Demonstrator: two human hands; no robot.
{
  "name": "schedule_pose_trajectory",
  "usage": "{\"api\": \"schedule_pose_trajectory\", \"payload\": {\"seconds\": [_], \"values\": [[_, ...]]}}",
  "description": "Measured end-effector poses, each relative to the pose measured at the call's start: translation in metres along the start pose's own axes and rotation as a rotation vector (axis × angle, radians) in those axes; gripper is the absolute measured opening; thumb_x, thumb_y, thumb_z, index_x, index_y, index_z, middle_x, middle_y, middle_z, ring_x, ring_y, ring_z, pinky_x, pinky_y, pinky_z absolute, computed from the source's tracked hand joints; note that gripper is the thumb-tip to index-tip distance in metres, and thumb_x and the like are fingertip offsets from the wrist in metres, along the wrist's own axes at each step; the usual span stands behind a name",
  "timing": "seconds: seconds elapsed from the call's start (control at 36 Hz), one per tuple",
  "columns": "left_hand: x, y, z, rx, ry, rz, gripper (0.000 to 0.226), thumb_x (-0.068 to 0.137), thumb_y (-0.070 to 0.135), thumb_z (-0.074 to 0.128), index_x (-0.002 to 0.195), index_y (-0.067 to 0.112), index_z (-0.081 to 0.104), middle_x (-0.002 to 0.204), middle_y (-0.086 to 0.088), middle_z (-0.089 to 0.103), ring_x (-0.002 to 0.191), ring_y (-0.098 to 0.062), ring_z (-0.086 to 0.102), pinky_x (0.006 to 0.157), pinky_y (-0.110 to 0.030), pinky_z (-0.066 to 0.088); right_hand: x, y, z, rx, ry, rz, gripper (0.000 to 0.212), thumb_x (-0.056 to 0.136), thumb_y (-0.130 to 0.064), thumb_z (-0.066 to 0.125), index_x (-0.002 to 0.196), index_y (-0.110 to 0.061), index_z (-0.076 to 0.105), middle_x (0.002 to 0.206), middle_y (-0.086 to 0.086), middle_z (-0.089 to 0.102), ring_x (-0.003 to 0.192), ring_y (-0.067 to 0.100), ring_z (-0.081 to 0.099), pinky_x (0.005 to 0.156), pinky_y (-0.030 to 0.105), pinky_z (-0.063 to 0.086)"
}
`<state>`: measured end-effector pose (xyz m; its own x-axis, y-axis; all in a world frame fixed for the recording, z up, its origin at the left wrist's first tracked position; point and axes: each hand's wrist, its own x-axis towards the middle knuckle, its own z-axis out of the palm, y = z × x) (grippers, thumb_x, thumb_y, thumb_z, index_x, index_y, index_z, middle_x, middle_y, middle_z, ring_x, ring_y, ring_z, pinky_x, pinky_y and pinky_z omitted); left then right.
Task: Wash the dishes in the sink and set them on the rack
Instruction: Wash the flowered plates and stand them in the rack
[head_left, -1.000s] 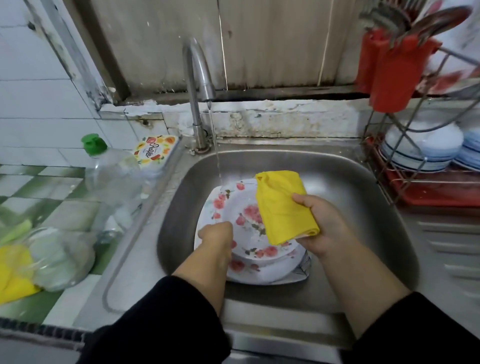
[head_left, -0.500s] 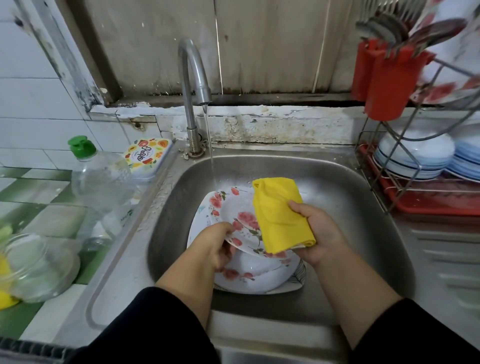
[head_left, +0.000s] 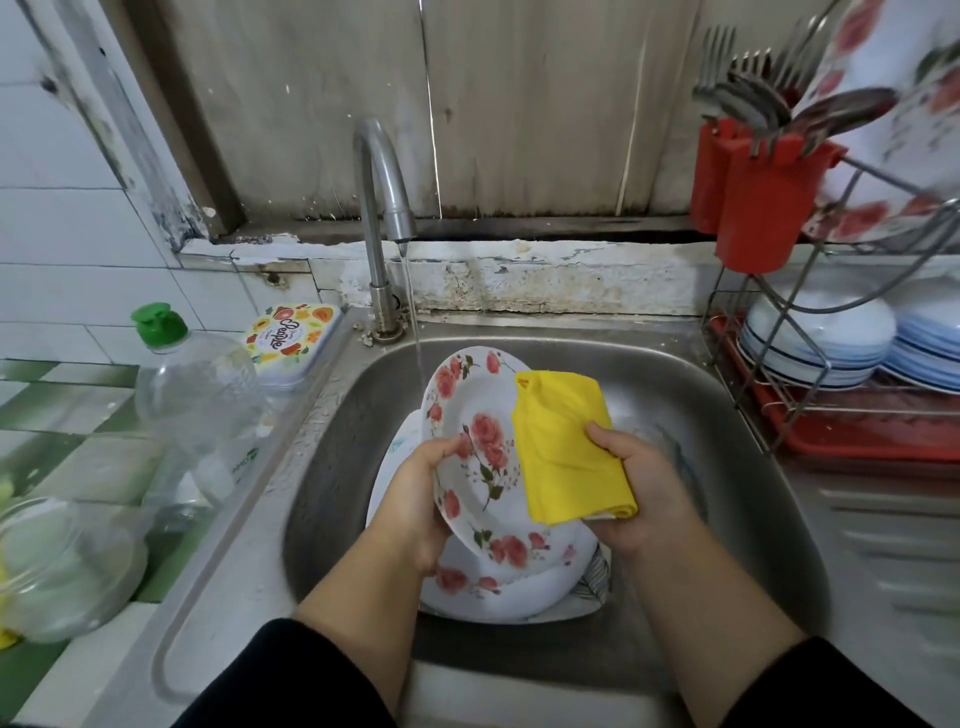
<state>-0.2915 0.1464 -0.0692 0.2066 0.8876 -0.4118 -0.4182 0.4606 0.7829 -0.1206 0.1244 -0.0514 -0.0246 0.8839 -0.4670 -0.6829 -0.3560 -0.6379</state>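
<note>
My left hand (head_left: 415, 499) grips the left rim of a white plate with red roses (head_left: 480, 457), tilted up over the steel sink (head_left: 727, 467). My right hand (head_left: 644, 493) holds a folded yellow cloth (head_left: 566, 447) against the plate's right side. Water runs from the tap (head_left: 384, 208) onto the plate's upper edge. More flowered plates (head_left: 498, 582) lie stacked in the sink below. The wire dish rack (head_left: 779, 395) stands at the right.
A red cutlery holder (head_left: 763, 202) with forks and spoons hangs on the rack, above stacked white bowls (head_left: 815, 338) on a red tray. A clear bottle with a green cap (head_left: 192, 395), a printed tin (head_left: 291, 338) and a glass jar (head_left: 62, 566) sit on the left counter.
My left hand took hold of the top plate's rim and lifted it, tilting it up under the running water. The cloth in my right hand stayed against it.
</note>
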Motion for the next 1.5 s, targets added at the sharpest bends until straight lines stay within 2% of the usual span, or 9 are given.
{"api": "schedule_pose_trajectory", "payload": {"seconds": [0.17,0.36,0.58,0.97,1.06,1.14,1.22,1.31,1.5], "values": [[-0.004,0.002,0.004,-0.089,-0.037,0.086,0.027,0.080,0.019,0.052,0.099,0.012,0.069,0.097,-0.013,0.072,0.094,-0.032,0.064,0.095,-0.046,0.046,-0.001,-0.003,0.000,0.028,0.008,-0.002,0.027,0.096,-0.019,0.049,0.117,-0.003,0.054,0.095,0.017,0.067,0.082,0.032,0.063,0.067,0.041,0.049],[-0.007,0.003,0.009,-0.113,-0.049,0.139,0.024,0.088,0.021,0.048,0.099,0.014,0.068,0.096,-0.012,0.073,0.092,-0.031,0.065,0.093,-0.045,0.046,0.001,-0.006,-0.003,0.055,0.004,-0.032,0.018,0.096,-0.020,0.050,0.099,-0.006,0.060,0.076,0.012,0.073,0.079,0.030,0.065,0.065,0.039,0.051],[-0.008,0.002,0.009,-0.111,-0.070,0.175,0.034,0.075,0.027,0.055,0.105,0.016,0.067,0.104,-0.012,0.072,0.103,-0.033,0.063,0.100,-0.050,0.042,0.000,-0.010,-0.002,0.090,0.016,-0.047,0.020,0.097,-0.019,0.048,0.107,-0.005,0.057,0.096,0.016,0.066,0.084,0.032,0.062,0.071,0.044,0.048],[-0.014,0.003,0.012,-0.076,-0.047,0.160,0.032,0.094,0.031,0.043,0.114,0.017,0.063,0.103,-0.009,0.072,0.100,-0.030,0.064,0.091,-0.046,0.048,-0.001,-0.013,0.002,0.040,0.154,-0.152,0.036,0.095,-0.020,0.053,0.131,-0.012,0.051,0.115,0.014,0.064,0.099,0.034,0.063,0.079,0.047,0.052],[-0.018,0.003,0.017,-0.091,-0.095,0.142,0.034,0.096,0.035,0.039,0.107,0.018,0.065,0.101,-0.009,0.073,0.094,-0.027,0.067,0.083,-0.042,0.050,-0.005,-0.016,0.011,-0.252,0.132,-0.376,0.033,0.096,-0.019,0.052,0.129,-0.022,0.050,0.123,0.004,0.062,0.105,0.023,0.061,0.092,0.046,0.050],[-0.022,0.001,0.021,-0.115,-0.146,0.118,0.039,0.096,0.038,0.036,0.110,0.016,0.065,0.108,-0.012,0.071,0.098,-0.028,0.067,0.091,-0.045,0.047,-0.015,-0.009,0.022,-1.229,0.008,-0.478,0.045,0.097,-0.038,0.046,0.140,-0.035,0.035,0.133,-0.010,0.050,0.118,0.013,0.048,0.100,0.028,0.042],[-0.024,-0.001,0.021,-0.140,-0.180,0.091,0.045,0.096,0.041,0.033,0.111,0.013,0.065,0.115,-0.013,0.068,0.108,-0.028,0.063,0.099,-0.045,0.043,-0.005,0.005,0.019,-2.010,0.011,-0.525,0.065,0.096,-0.055,0.029,0.151,-0.033,0.002,0.160,-0.001,-0.002,0.144,0.030,-0.009,0.115,0.048,-0.001],[-0.026,0.000,0.022,-0.139,-0.191,0.099,0.045,0.096,0.042,0.033,0.113,0.014,0.064,0.117,-0.012,0.067,0.108,-0.025,0.063,0.095,-0.042,0.045,0.004,0.011,0.020,-1.983,0.025,-0.480,0.069,0.096,-0.056,0.023,0.150,-0.031,-0.011,0.158,0.000,-0.017,0.140,0.028,-0.029,0.113,0.052,-0.016],[-0.041,0.008,0.037,-0.078,-0.160,0.091,0.046,0.094,0.047,0.035,0.110,0.017,0.065,0.111,-0.011,0.070,0.107,-0.027,0.063,0.098,-0.043,0.044,0.000,-0.004,0.043,-1.803,0.116,-0.554,0.066,0.093,-0.036,0.042,0.150,-0.023,0.013,0.153,0.001,0.010,0.131,0.029,0.017,0.109,0.040,0.023]]}}
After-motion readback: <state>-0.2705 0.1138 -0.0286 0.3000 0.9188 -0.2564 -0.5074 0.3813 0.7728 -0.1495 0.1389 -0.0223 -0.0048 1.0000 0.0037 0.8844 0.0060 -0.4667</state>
